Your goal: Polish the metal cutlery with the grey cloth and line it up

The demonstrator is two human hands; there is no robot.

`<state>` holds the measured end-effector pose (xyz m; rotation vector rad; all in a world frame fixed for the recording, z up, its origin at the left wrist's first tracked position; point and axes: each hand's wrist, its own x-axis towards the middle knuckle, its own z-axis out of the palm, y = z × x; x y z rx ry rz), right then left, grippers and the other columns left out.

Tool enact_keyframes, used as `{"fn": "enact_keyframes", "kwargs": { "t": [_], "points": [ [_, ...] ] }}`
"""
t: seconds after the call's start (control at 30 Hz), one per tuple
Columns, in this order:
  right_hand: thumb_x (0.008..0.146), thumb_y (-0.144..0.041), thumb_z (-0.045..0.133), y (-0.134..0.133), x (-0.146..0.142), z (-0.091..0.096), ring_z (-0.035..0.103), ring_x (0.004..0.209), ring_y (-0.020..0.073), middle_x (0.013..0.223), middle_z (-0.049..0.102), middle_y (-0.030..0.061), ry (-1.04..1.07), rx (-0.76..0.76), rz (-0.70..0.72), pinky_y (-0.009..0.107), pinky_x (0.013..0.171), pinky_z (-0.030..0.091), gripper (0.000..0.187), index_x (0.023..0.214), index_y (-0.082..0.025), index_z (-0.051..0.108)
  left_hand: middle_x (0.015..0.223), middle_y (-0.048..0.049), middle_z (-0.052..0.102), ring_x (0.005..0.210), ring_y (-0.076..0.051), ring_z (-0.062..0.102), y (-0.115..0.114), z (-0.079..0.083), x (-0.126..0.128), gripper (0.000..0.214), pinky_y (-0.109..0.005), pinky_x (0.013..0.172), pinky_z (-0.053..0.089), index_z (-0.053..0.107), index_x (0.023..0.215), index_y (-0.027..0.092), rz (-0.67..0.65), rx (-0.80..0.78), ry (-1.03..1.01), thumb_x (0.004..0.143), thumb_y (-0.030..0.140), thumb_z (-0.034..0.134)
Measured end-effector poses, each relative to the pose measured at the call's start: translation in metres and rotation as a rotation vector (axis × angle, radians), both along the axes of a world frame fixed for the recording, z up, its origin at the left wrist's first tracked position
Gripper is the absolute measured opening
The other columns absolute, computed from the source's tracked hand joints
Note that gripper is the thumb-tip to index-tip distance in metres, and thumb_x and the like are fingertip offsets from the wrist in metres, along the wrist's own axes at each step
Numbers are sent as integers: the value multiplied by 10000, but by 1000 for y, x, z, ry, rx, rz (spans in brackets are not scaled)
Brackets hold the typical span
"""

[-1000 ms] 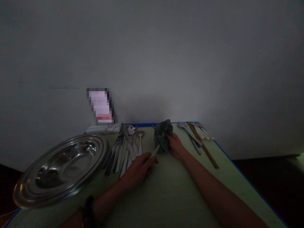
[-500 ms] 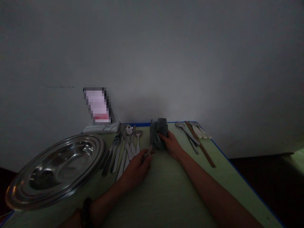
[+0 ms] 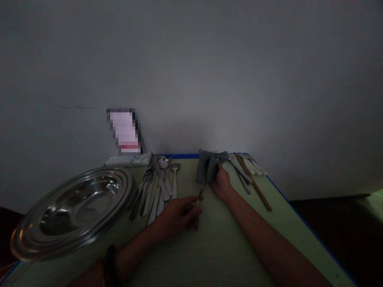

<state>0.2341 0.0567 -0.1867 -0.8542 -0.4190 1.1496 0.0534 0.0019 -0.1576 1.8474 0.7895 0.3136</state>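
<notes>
At the frame's lower centre, the left hand [image 3: 179, 215] has its grip closed on a slim metal utensil [image 3: 201, 193], long axis pointing up and slightly right toward the gray cloth [image 3: 206, 165] clasped by the right hand [image 3: 222, 183].

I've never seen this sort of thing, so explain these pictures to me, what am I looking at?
There's no machine here: a person works barehanded, and a camera on their head looks forward and down, so every picture is from their viewpoint. The left hand holds a thin utensil; its far end meets the gray cloth, so I can't tell its kind. The right hand holds that cloth. On the green table, metal dishes and cutlery lie to the left; chopsticks and more utensils lie to the right. What looks like a phone, screen blurred, is propped at the back.
</notes>
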Motion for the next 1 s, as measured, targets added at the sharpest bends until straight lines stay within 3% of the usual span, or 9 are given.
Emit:
{"fn": "enact_keyframes", "kwargs": {
  "t": [0.17,0.4,0.7,0.87,1.0],
  "points": [
    [659,-375,654,-6,-4,3,634,833,165,802,705,1,-89,36,43,275,744,498,230,812,-205,629,603,21,598,532,-113,538,0,2,2,310,-208,517,403,534,1068,145,25,3,-31,872,348,404],
    [548,-244,744,-10,-6,2,627,746,149,857,697,-9,-219,73,53,282,726,492,376,900,-221,614,701,-4,625,574,-114,536,-1,1,2,186,-222,544,420,521,921,162,47,-2,-34,846,308,433],
    [703,-434,601,-12,-6,-2,585,887,180,822,697,-5,-363,-42,-193,252,772,409,244,791,-212,652,707,1,612,580,-106,509,0,1,-3,208,-207,539,388,524,861,166,-47,14,-61,868,350,427],
    [717,-514,545,-9,-3,-3,611,872,186,797,708,13,-274,-96,-206,260,757,431,328,743,-206,656,700,7,584,611,-116,525,-1,0,-4,267,-220,571,413,526,955,168,-59,-29,-105,880,399,416],
    [720,-543,495,-4,-1,-3,632,849,167,832,711,-4,-157,-55,-166,265,730,472,351,764,-226,639,698,5,590,627,-119,542,-1,2,-4,276,-221,579,420,544,977,171,-51,-47,-112,875,401,431]
  ]
}}
